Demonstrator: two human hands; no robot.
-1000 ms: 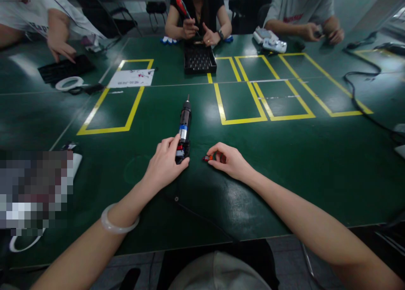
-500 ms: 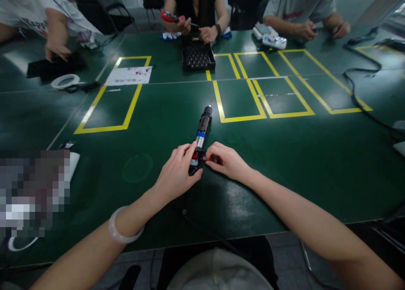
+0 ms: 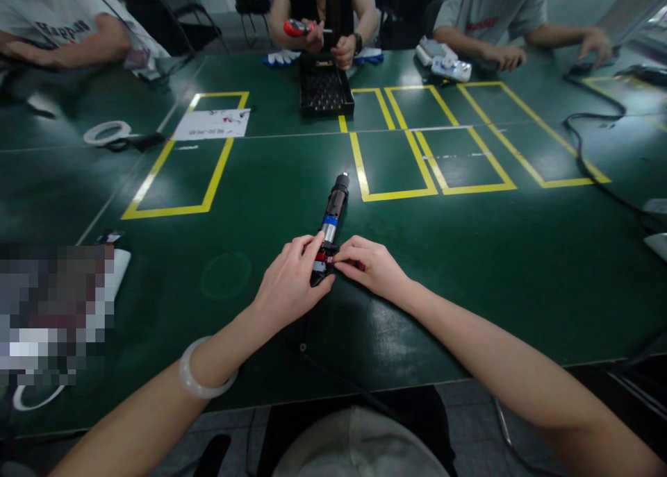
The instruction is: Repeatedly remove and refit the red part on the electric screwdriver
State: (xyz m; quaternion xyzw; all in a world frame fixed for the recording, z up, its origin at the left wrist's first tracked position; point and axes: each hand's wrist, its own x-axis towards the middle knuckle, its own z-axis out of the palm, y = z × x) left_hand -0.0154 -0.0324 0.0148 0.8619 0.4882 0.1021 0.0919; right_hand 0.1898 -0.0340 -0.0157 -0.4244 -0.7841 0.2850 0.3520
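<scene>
An electric screwdriver (image 3: pixel 335 203) lies on the green table in front of me. Its body is black, with a blue band and a silver section, and its bit points away from me. My left hand (image 3: pixel 293 272) is wrapped around the rear end, where red and light parts show between thumb and fingers. At the right side of that rear end, my right hand (image 3: pixel 371 263) is closed in a pinch. Something small and red (image 3: pixel 360 264) shows inside its fingers; its kind is mostly hidden by them.
Yellow tape outlines (image 3: pixel 399 196) mark the green table (image 3: pixel 469 269). Across from me, a person holds a red screwdriver (image 3: pixel 299 27) over a black tray (image 3: pixel 327 107). A paper sheet (image 3: pixel 211 124), a white tape roll (image 3: pixel 107 132) and a black cable (image 3: pixel 578 140) lie farther off.
My right hand has shifted slightly left, closer against the electric screwdriver. My left hand stays put. Across the table, the people's hands have moved, and the person at left has drawn an arm back.
</scene>
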